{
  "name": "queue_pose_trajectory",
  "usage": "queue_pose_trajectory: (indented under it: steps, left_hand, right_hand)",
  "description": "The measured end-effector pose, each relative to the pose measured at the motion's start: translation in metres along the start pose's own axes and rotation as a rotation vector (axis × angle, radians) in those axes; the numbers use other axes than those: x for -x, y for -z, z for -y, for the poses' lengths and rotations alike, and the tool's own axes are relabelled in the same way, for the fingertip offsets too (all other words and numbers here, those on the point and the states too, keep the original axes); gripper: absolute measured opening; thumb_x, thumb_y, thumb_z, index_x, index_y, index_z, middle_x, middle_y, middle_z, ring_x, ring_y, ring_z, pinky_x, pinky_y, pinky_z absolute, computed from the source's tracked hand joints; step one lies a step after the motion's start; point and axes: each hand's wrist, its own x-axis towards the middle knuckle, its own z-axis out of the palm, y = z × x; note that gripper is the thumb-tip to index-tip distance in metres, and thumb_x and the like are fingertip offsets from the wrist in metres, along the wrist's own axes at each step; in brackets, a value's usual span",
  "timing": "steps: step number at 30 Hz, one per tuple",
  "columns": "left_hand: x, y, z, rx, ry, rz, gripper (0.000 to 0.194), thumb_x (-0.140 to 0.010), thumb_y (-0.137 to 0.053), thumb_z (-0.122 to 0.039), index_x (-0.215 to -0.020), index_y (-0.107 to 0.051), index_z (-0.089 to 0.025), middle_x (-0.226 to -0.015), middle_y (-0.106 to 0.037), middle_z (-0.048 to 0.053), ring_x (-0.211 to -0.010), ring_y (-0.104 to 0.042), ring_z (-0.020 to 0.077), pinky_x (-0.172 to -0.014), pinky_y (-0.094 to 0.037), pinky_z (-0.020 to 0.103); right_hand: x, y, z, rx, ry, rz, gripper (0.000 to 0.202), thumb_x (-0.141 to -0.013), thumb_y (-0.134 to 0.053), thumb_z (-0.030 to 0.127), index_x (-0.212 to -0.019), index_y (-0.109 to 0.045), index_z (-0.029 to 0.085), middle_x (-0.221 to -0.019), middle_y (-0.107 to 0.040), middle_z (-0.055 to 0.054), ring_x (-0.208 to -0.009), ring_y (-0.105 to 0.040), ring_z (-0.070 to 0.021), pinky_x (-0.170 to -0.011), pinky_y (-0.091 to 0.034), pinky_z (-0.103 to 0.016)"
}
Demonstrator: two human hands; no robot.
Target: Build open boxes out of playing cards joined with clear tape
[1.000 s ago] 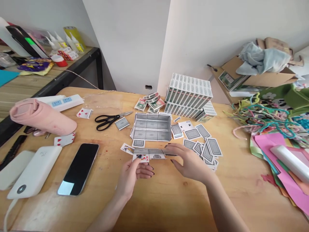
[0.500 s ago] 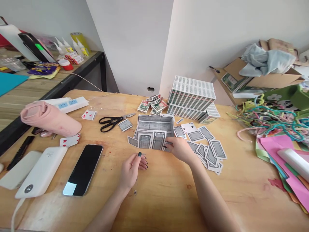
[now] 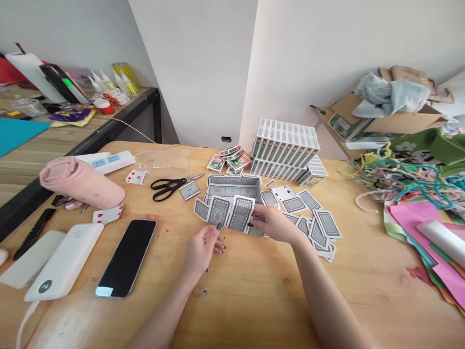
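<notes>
You are holding the card panel [image 3: 240,214] upright just in front of the card tray [image 3: 234,180], its patterned card backs facing you. Your right hand [image 3: 273,224] is pinching it near its right end, thumb and fingers nearly together. Your left hand [image 3: 203,246] is resting by the lower left edge, fingers half curled and thumb tip at the panel; whether it is gripping or only touching, you cannot tell from here.

The panel is probably behaving as something very light: each card springy, smooth and a little slippery, with the joints folding easily. Squeezing hard would likely be creasing it, so a flat, gentle pinch near each end should be serving you best. It is lying left of your right hand and just beyond your left, with loose cards [image 3: 329,224] spreading on the counter [image 3: 254,300] to the right.
</notes>
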Motion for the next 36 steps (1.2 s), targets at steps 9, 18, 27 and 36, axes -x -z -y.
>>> queue_pose_trajectory:
  steps: [9, 18, 27, 36]
  left_hand:
    - [0.009, -0.011, -0.009, 0.122, -0.236, 0.039, 0.033, -0.084, -0.055, -0.046, -0.097, -0.059, -0.016, -0.097, -0.068, 0.009, -0.09, -0.065, 0.0206, -0.076, -0.053, 0.03]
    - [-0.009, -0.006, -0.065, -0.259, -0.386, 0.057, 0.024, -0.088, -0.047, -0.032, -0.102, -0.061, -0.02, -0.095, -0.067, 0.006, -0.086, -0.061, 0.02, -0.08, -0.046, 0.029]
    - [-0.027, -0.026, -0.088, -0.412, -0.381, 0.096, 0.022, -0.088, -0.045, -0.035, -0.099, -0.056, -0.02, -0.072, -0.061, 0.0, -0.064, -0.055, 0.0164, -0.06, -0.039, 0.025]
    - [-0.036, -0.038, -0.084, -0.542, -0.502, -0.063, 0.018, -0.089, -0.04, -0.028, -0.092, -0.056, -0.021, -0.06, -0.056, 0.0, -0.054, -0.053, 0.0175, -0.054, -0.031, 0.025]
  right_hand:
    - [-0.009, -0.021, 0.0, -0.58, 0.087, 0.165, 0.037, -0.074, -0.07, 0.024, -0.108, -0.058, 0.018, -0.108, -0.066, -0.006, -0.095, -0.065, -0.0185, -0.088, -0.05, -0.035]
    - [0.004, 0.005, 0.022, -0.581, 0.042, -0.335, 0.051, -0.079, -0.063, 0.044, -0.122, -0.047, 0.023, -0.079, -0.063, 0.001, -0.07, -0.06, -0.0143, -0.064, -0.051, -0.028]
    - [-0.005, -0.039, 0.031, -0.163, -0.199, -0.814, 0.03, -0.091, -0.033, 0.05, -0.084, -0.044, 0.022, -0.065, -0.053, 0.001, -0.059, -0.049, -0.0165, -0.056, -0.037, -0.027]
    - [-0.004, -0.048, 0.031, -0.096, -0.227, -0.937, 0.022, -0.092, -0.032, 0.043, -0.084, -0.04, 0.024, -0.057, -0.05, 0.003, -0.05, -0.045, -0.0171, -0.053, -0.032, -0.027]
